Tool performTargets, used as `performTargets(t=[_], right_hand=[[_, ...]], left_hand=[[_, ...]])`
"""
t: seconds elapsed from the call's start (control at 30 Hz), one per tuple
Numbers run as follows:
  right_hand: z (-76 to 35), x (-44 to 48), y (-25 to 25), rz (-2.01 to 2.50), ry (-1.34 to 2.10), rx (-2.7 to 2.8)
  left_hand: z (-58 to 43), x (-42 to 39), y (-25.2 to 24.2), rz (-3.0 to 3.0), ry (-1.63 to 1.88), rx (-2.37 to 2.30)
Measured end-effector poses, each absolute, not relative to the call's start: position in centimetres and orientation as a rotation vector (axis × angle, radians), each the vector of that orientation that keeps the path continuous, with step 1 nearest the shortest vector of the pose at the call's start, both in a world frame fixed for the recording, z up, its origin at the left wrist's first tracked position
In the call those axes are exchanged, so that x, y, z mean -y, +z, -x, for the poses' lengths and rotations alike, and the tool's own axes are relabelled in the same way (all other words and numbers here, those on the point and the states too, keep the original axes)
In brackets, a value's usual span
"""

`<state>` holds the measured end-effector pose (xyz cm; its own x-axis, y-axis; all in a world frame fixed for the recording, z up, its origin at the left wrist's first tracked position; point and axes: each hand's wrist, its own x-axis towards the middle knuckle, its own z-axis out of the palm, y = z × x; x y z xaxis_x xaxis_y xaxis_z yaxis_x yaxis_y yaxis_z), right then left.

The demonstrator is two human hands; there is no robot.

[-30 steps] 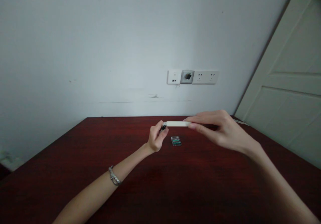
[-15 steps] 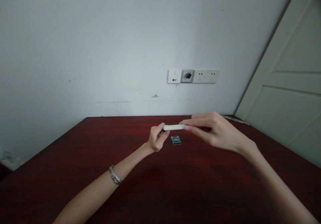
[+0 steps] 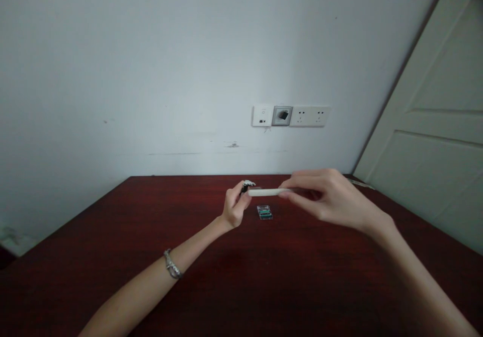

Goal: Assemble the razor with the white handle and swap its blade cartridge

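Note:
My right hand point(image 3: 328, 196) pinches one end of a slim white stick-like handle point(image 3: 266, 192), held level above the dark red table point(image 3: 241, 276). My left hand point(image 3: 234, 207) is closed around a small black and silver part point(image 3: 247, 185) right at the handle's left tip. Whether that part is joined to the handle is unclear. A small clear case with green pieces inside point(image 3: 264, 212) lies on the table just below the handle, between both hands.
A white wall with a row of sockets and a switch point(image 3: 290, 116) rises behind the table. A pale door point(image 3: 433, 141) stands at the right. A bracelet point(image 3: 172, 265) circles my left wrist.
The white handle dipped and slid left half a second ago, then shifted back right. The small dark part in my left hand now shows above my fingertips.

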<state>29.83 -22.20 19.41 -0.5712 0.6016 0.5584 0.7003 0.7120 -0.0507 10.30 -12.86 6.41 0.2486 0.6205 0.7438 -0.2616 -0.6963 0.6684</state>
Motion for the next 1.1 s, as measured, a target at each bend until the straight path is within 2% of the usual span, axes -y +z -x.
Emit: performTargets(t=[0.3, 0.97, 1.1], right_hand=[[-28.6, 21.0, 17.9, 0.953, -0.386, 2.241], [-30.3, 20.5, 18.3, 1.014, -0.333, 2.152], [-30.3, 20.4, 18.5, 1.001, -0.226, 2.104]], left_hand=[[-11.6, 15.0, 7.9, -1.472, 1.487, -0.364], [-10.7, 14.5, 8.9, -1.448, 1.582, -0.238], [-10.4, 14.1, 9.0, -1.476, 1.598, -0.254]])
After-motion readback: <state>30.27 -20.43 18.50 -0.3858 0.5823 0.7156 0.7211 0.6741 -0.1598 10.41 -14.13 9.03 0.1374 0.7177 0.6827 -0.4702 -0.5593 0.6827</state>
